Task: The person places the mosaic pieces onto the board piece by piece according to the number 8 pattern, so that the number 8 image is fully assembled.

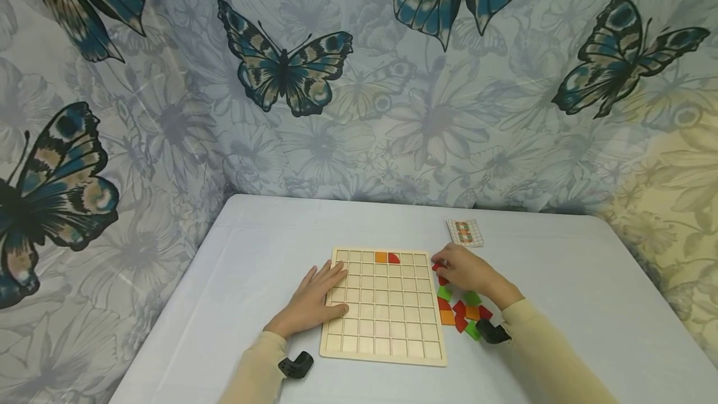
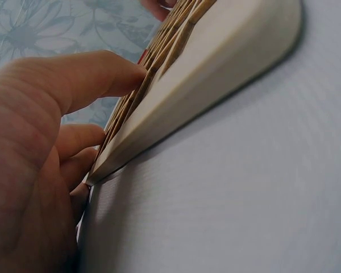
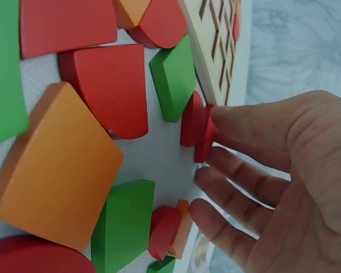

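Observation:
A light wooden grid board [image 1: 383,360] lies on the table, with an orange square [image 1: 381,257] and a red rounded piece [image 1: 394,259] side by side in its top row. My left hand [image 1: 310,304] rests with spread fingers on the board's left side; in the left wrist view its thumb [image 2: 105,79] touches the grid by the rim. At the board's upper right corner, my right hand [image 1: 467,269] pinches a red piece [image 3: 204,139] between thumb and fingers. Another red piece [image 3: 191,120] lies right beside it.
Loose red, green [image 1: 472,298] and orange [image 1: 447,317] pieces lie right of the board, close to the right forearm. Behind the right hand is a small patterned card [image 1: 465,233]. A butterfly-print cloth hangs behind the white table [image 1: 269,223].

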